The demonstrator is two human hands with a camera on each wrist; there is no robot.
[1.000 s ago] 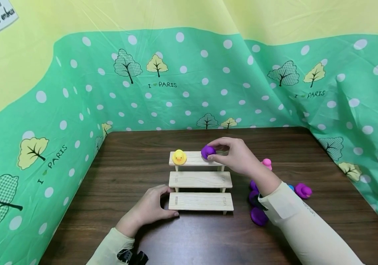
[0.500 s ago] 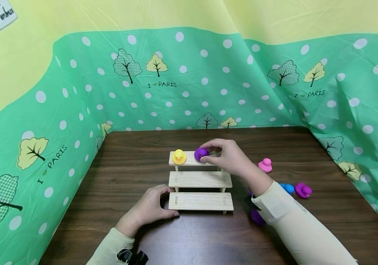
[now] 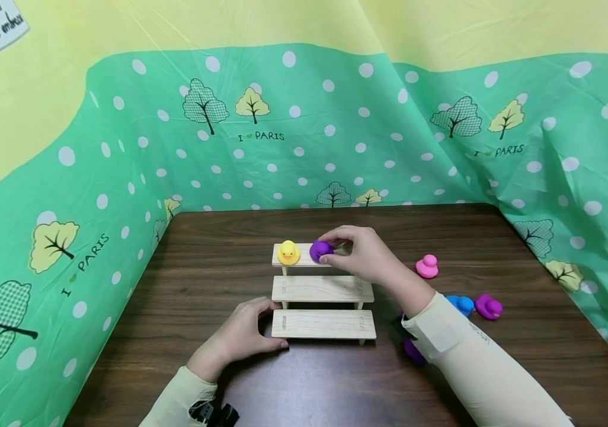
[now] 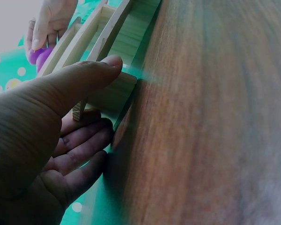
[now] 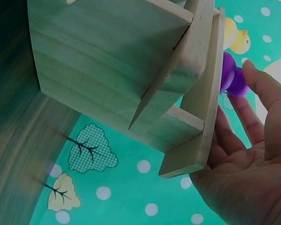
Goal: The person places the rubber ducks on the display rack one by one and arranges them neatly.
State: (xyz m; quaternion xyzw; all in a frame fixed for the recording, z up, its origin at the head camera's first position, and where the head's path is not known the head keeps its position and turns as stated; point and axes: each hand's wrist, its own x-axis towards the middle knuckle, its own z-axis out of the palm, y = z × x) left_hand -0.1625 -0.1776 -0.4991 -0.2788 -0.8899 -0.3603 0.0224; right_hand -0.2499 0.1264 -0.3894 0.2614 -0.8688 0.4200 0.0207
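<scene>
left hand (image 3: 240, 337) has thumb and fingers partly open round the wooden stand's (image 3: 324, 324) lower left end; yellow duck (image 3: 288, 254) sits top left; purple duck (image 3: 320, 251) beside it, pinched in the right hand's (image 3: 364, 256) thumb and fingers; pink duck (image 3: 427, 267) on the table (image 3: 538, 332)

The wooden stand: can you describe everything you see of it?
The wooden stand has three pale, grained boards, rising towards the back on short supports. It stands upright on the dark table. The left hand holds its left end, thumb at the lowest board. A yellow duck sits at the top board's left; beside it, the right hand pinches a purple duck on or just above that board.
</scene>
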